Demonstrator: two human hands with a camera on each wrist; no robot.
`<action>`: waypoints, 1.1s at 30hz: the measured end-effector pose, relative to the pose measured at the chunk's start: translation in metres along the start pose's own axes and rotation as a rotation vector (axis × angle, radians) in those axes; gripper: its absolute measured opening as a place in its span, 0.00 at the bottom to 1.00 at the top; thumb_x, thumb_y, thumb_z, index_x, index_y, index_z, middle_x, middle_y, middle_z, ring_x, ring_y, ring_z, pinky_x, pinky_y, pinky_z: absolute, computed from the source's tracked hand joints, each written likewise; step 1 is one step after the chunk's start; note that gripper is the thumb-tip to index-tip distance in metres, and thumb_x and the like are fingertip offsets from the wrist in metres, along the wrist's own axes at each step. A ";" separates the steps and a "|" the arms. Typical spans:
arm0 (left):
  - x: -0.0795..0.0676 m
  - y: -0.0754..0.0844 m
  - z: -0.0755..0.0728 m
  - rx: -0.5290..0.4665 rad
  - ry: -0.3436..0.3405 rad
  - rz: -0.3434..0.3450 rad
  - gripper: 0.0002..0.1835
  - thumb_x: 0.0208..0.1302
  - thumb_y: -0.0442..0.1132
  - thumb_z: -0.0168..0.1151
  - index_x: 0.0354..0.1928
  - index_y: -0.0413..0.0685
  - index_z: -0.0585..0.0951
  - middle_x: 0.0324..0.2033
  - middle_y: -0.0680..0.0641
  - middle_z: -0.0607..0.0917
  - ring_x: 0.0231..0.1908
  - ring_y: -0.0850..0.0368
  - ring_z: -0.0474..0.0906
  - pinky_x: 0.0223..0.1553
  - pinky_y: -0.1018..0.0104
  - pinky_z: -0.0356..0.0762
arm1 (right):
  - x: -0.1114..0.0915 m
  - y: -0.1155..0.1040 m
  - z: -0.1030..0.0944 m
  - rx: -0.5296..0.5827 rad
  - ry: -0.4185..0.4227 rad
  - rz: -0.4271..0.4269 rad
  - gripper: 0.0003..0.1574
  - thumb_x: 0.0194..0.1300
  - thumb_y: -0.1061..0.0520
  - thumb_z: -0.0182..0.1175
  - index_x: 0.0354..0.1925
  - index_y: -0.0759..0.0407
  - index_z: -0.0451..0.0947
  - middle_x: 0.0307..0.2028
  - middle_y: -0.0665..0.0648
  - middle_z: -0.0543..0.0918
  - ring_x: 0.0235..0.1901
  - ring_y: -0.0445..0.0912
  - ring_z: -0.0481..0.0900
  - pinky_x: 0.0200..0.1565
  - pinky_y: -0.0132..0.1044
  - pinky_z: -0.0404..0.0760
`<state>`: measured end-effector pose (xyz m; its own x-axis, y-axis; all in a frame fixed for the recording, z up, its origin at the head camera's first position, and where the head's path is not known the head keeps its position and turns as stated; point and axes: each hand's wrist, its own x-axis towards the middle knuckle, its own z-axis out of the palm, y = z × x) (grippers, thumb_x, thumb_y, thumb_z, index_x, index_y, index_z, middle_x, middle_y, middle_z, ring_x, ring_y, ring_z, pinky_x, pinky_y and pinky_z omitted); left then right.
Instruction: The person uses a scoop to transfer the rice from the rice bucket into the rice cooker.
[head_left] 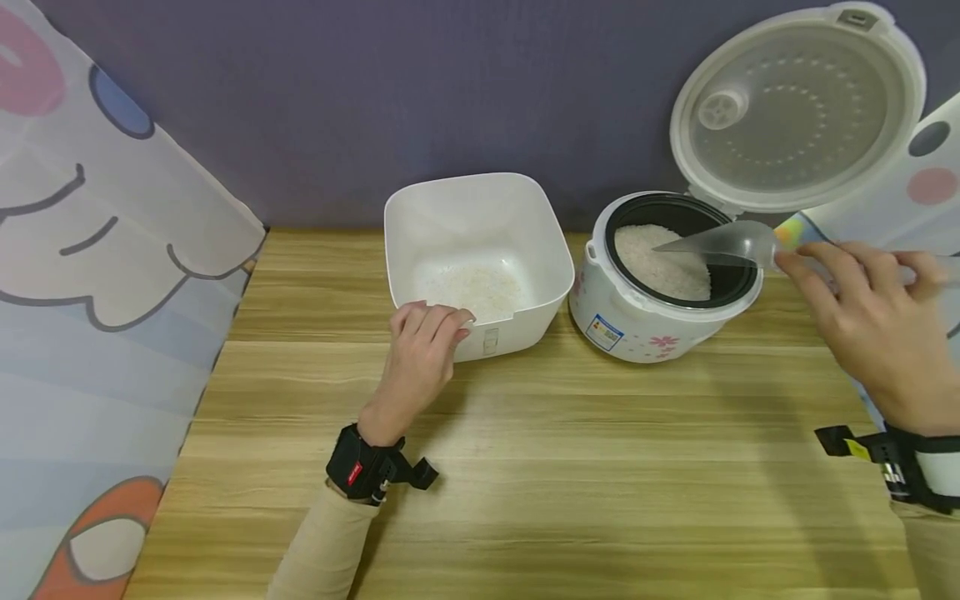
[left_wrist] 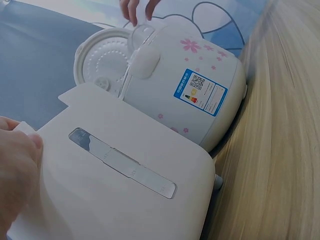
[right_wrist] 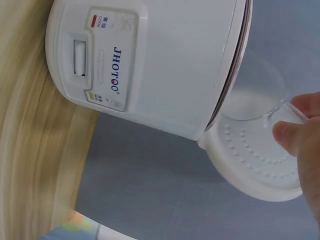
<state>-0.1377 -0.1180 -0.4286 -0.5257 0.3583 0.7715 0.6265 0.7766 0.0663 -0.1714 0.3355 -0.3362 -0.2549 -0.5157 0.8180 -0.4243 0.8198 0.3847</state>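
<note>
My left hand [head_left: 423, 346] grips the front rim of a white rice bin [head_left: 480, 250], fingers hooked over the edge. A thin layer of rice [head_left: 483, 287] lies on the bin's bottom. To the right, my right hand [head_left: 877, 317] holds a clear plastic scoop [head_left: 738, 242] by its handle. The scoop's tip is over the open rice cooker [head_left: 645, 329], overlapping the rice [head_left: 656, 262] heaped in its dark inner pot. In the right wrist view, thumb and finger pinch the scoop [right_wrist: 255, 95] near the cooker's rim.
The cooker's lid [head_left: 802, 117] stands raised behind the pot, close to the grey back wall [head_left: 375, 100]. Bin and cooker sit side by side at the back of the wooden table [head_left: 555, 467]. Cartoon-printed cloth [head_left: 90, 250] borders the left side.
</note>
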 end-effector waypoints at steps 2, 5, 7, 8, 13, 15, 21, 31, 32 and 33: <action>0.000 0.000 0.000 -0.002 0.002 0.001 0.13 0.80 0.43 0.48 0.46 0.44 0.80 0.37 0.49 0.81 0.36 0.50 0.70 0.54 0.51 0.70 | 0.002 -0.003 0.001 -0.009 0.030 0.040 0.13 0.63 0.70 0.64 0.46 0.65 0.83 0.42 0.66 0.86 0.39 0.64 0.75 0.43 0.54 0.61; 0.000 0.001 0.000 -0.006 0.007 0.002 0.13 0.80 0.42 0.49 0.46 0.43 0.80 0.36 0.49 0.81 0.36 0.50 0.70 0.54 0.51 0.70 | 0.000 -0.002 0.000 -0.016 0.022 0.058 0.13 0.63 0.71 0.63 0.46 0.65 0.83 0.43 0.66 0.86 0.38 0.66 0.75 0.44 0.56 0.61; -0.001 0.001 0.001 -0.006 0.009 0.003 0.13 0.80 0.42 0.49 0.46 0.43 0.81 0.36 0.49 0.81 0.35 0.50 0.70 0.54 0.51 0.70 | -0.003 -0.001 -0.002 -0.021 0.004 0.055 0.14 0.64 0.73 0.62 0.47 0.64 0.83 0.44 0.67 0.86 0.40 0.66 0.75 0.44 0.57 0.62; -0.001 0.001 0.001 -0.007 0.009 0.003 0.13 0.80 0.42 0.49 0.46 0.43 0.81 0.36 0.49 0.81 0.35 0.50 0.70 0.54 0.51 0.70 | -0.004 0.000 -0.002 -0.030 0.002 0.054 0.15 0.64 0.73 0.61 0.48 0.64 0.83 0.45 0.66 0.86 0.40 0.66 0.76 0.44 0.57 0.62; -0.001 0.001 0.000 -0.010 0.008 0.000 0.12 0.80 0.42 0.49 0.46 0.43 0.80 0.36 0.48 0.81 0.35 0.50 0.69 0.54 0.51 0.70 | -0.007 0.000 0.000 -0.074 0.037 0.047 0.11 0.63 0.70 0.64 0.45 0.63 0.83 0.45 0.64 0.87 0.40 0.63 0.77 0.42 0.53 0.62; -0.001 0.001 0.000 -0.008 0.006 -0.001 0.12 0.80 0.42 0.49 0.46 0.43 0.80 0.36 0.48 0.81 0.36 0.50 0.69 0.54 0.51 0.70 | -0.009 0.000 0.000 -0.062 0.041 0.052 0.12 0.62 0.71 0.64 0.45 0.63 0.82 0.45 0.64 0.87 0.40 0.63 0.76 0.42 0.53 0.62; -0.001 0.001 -0.001 0.000 -0.001 -0.002 0.13 0.80 0.42 0.48 0.47 0.43 0.80 0.36 0.48 0.81 0.36 0.50 0.69 0.54 0.51 0.70 | -0.019 0.001 -0.005 -0.038 -0.002 0.089 0.12 0.64 0.73 0.60 0.45 0.65 0.82 0.48 0.68 0.86 0.42 0.69 0.78 0.45 0.63 0.68; 0.000 0.001 -0.001 -0.008 0.006 -0.005 0.14 0.81 0.43 0.48 0.46 0.43 0.80 0.36 0.48 0.81 0.36 0.50 0.70 0.54 0.51 0.70 | -0.016 0.000 -0.011 -0.027 -0.054 0.102 0.10 0.67 0.72 0.60 0.46 0.66 0.81 0.46 0.71 0.85 0.40 0.72 0.77 0.37 0.69 0.68; 0.000 0.001 -0.001 -0.010 0.006 -0.005 0.14 0.81 0.43 0.48 0.46 0.43 0.80 0.36 0.48 0.81 0.36 0.50 0.70 0.54 0.51 0.70 | -0.016 -0.001 -0.013 -0.002 -0.076 0.118 0.11 0.67 0.72 0.60 0.47 0.66 0.80 0.46 0.72 0.84 0.40 0.73 0.76 0.37 0.69 0.67; 0.000 0.001 -0.001 -0.011 0.005 -0.006 0.14 0.81 0.43 0.48 0.46 0.43 0.81 0.36 0.48 0.81 0.36 0.50 0.70 0.54 0.51 0.70 | -0.017 -0.001 -0.015 0.027 -0.098 0.135 0.12 0.68 0.72 0.60 0.48 0.67 0.80 0.47 0.74 0.83 0.41 0.74 0.75 0.38 0.69 0.66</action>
<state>-0.1368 -0.1181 -0.4280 -0.5264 0.3513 0.7743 0.6298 0.7729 0.0775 -0.1539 0.3470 -0.3440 -0.3947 -0.4239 0.8152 -0.4031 0.8771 0.2610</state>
